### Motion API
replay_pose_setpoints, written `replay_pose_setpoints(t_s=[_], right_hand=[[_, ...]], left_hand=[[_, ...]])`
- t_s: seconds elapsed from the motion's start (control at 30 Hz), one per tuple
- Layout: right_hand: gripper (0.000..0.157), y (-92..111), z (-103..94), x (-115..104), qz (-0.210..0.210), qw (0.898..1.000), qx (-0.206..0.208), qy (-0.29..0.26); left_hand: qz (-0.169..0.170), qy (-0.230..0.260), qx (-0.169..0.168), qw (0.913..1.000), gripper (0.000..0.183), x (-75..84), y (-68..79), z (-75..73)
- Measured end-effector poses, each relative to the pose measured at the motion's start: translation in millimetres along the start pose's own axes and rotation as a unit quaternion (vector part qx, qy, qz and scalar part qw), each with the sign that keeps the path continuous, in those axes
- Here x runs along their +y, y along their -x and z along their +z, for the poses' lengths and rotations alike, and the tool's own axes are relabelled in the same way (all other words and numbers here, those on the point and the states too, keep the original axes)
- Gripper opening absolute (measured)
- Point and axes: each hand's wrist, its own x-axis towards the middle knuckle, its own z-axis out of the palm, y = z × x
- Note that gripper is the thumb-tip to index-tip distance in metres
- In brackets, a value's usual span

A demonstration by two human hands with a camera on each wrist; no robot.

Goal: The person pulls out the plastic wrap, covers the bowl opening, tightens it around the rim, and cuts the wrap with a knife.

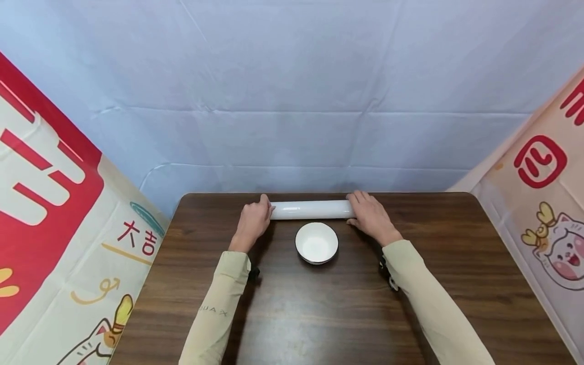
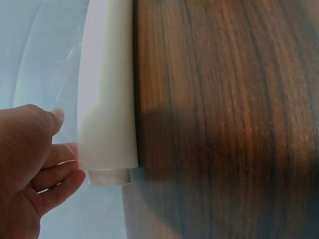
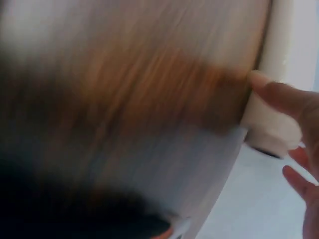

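Observation:
A white roll of plastic wrap (image 1: 312, 210) lies crosswise along the table's far edge. At its left end is my left hand (image 1: 254, 218), thumb and curled fingers holding the clear film on the roll's far side; faint glints of this film (image 2: 67, 69) show in the left wrist view. My right hand (image 1: 370, 215) grips the other end, thumb on the near side and fingers over the far side. Just in front of the roll stands a white bowl (image 1: 317, 242) with a dark rim, apart from both hands. The right wrist view is blurred.
The dark wooden table (image 1: 310, 314) has rounded far corners. A pale cloth (image 1: 292, 101) hangs right behind its far edge. Printed banners stand at the left (image 1: 68, 203) and right (image 1: 543, 203).

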Motion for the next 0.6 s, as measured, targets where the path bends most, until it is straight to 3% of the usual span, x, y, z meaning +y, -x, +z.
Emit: replay_pose_setpoints(t_s=[0.23, 0.47, 0.6], right_hand=[[0.045, -5.0, -10.5, 2.3, -0.047, 0.998, 0.039, 0.02], [0.058, -6.3, -13.5, -7.0, -0.045, 0.997, -0.017, 0.068], [0.039, -9.4, -16.8, -6.7, -0.055, 0.997, 0.001, 0.054]], left_hand=[[-0.035, 0.01, -0.039, 0.9986, 0.018, 1.2, -5.1, -0.6], [-0.026, -0.012, -0.017, 0.9994, 0.017, 5.4, -4.9, 3.0], [-0.023, -0.014, -0.022, 0.9994, 0.016, 6.4, -4.4, 1.1]])
